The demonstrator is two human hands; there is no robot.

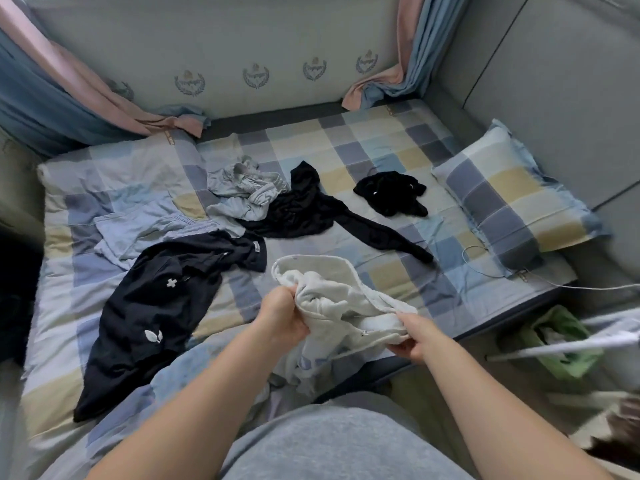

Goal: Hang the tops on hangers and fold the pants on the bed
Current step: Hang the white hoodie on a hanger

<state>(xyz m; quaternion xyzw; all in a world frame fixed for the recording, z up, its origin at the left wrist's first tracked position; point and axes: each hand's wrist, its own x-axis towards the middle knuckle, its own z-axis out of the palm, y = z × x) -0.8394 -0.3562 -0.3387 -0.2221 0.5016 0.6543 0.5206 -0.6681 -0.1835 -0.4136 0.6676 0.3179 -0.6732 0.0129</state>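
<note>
A white fleecy garment (332, 299) with a zipper hangs bunched above the near edge of the bed (398, 157). My left hand (282, 315) grips its left side and my right hand (414, 336) pinches its lower right edge. A dark navy garment (152, 313) with white emblems lies spread at the left. A black long-sleeved top (311, 209) lies in the middle, beside a crumpled grey garment (246, 188). A light blue garment (138, 226) lies flat further left. A small black garment (391, 194) is bunched near the pillow.
A checked pillow (516, 199) lies at the bed's right end, with a thin white cable (485, 265) beside it. Padded grey walls surround the bed. Pink and blue curtains (405, 81) hang at both back corners. White rods (568, 344) and a green bag (561, 344) stand at the right.
</note>
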